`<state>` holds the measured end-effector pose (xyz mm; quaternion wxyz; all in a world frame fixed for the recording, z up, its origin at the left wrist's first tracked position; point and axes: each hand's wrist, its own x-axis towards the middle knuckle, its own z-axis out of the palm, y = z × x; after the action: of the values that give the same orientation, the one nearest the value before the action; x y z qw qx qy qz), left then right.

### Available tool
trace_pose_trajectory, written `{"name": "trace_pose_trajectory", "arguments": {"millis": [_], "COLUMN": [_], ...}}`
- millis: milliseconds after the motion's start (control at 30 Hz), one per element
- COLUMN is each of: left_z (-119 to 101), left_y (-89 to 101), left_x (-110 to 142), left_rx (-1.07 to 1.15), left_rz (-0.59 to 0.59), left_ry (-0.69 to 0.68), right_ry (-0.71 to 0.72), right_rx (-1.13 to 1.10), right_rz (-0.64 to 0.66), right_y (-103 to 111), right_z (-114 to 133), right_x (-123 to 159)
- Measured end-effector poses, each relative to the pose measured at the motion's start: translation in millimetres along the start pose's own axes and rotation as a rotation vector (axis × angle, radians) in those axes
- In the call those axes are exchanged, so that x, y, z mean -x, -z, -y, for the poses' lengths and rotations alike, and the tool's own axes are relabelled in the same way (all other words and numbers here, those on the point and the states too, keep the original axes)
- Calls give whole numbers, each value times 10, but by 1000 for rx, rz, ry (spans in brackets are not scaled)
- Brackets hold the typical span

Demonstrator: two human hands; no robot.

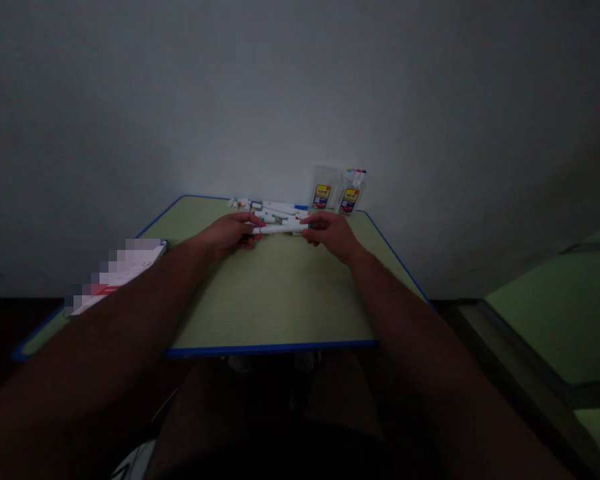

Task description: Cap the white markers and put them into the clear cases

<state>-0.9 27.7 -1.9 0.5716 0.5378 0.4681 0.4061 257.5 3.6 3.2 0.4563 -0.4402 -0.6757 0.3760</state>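
Note:
A white marker pen (283, 229) with a green end lies level between my two hands, over the far part of the table. My left hand (231, 233) pinches its left end. My right hand (331, 233) grips the green right end between thumb and fingers. Just behind the held pen, several white markers (280, 208) lie in a loose pile, partly hidden by it. Small white caps or pieces (240, 203), too small to make out well, sit left of the pile.
Against the wall stand a clear plastic case (325, 187) and a second case (351, 191) with coloured pens in it. A booklet (125, 277) rests on the left side of the blue-edged table (275, 300). The wall (280, 100) rises right behind the table.

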Motion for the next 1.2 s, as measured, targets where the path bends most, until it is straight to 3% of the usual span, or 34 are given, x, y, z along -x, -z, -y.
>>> {"name": "trace_pose_trajectory", "arguments": {"millis": [267,400,567,933,1200], "left_z": [-56,-88,-136,-135,-72], "left_y": [-72,-118,-164,-193,-98], "left_x": [67,110,156,123,45], "left_rx": [4,18,23,-119,-124], "left_rz": [97,186,212,25,-80], "left_ry": [-24,-23,0,3,-73], "right_ry": [-123,-187,-192,-172,-155], "right_rx": [135,215,293,380,285], "right_rz": [-149,-137,-80,-140,-156], "right_y": [52,49,48,102,88], "right_z": [-95,-116,-115,-125,-119], "right_x": [-67,-66,-53,-60,-78]}}
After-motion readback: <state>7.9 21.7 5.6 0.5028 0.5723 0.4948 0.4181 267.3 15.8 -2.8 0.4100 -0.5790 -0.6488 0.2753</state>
